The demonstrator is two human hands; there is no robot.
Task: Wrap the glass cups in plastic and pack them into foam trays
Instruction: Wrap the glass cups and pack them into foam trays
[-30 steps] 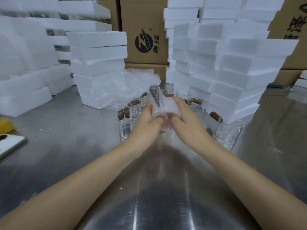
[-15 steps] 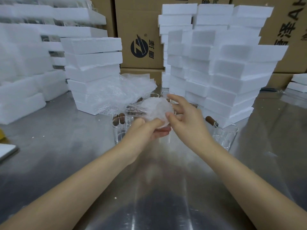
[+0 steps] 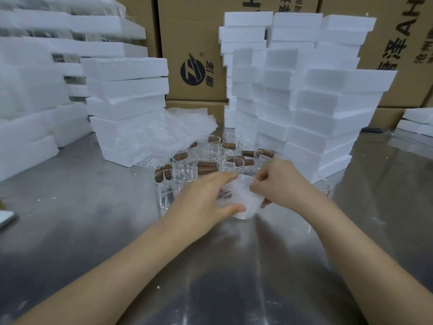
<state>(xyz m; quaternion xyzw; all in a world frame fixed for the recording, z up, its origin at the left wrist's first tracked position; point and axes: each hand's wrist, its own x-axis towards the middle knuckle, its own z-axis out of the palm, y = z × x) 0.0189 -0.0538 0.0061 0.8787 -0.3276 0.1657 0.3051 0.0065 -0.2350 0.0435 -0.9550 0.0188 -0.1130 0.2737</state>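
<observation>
I am holding one glass cup (image 3: 243, 208) low over the middle of the bench (image 3: 210, 277), close in front of me. It is wrapped in bubble plastic (image 3: 243, 185). I cannot tell if it is touching the bench or hanging just above it.

I am guessing the cup is light and hard, and that it is going to break if it gets bumped. The plastic is looking soft, squishy and a bit slippery, so the cup could be sliding out.

My left hand (image 3: 203, 202) is curling round the left side of the cup, with the thumb by the near edge. My right hand (image 3: 283, 184) is pinching the plastic at the top right. I think holding round the fat middle is safest, not by the loose plastic alone.

Just behind my hands, bare cups (image 3: 212, 146) with brown handles are standing close together. Spare bubble sheets (image 3: 159, 137) are lying at their far left. Foam trays (image 3: 328, 118) are standing in piles left and right, and brown boxes (image 3: 194, 31) are sitting at the back.
</observation>
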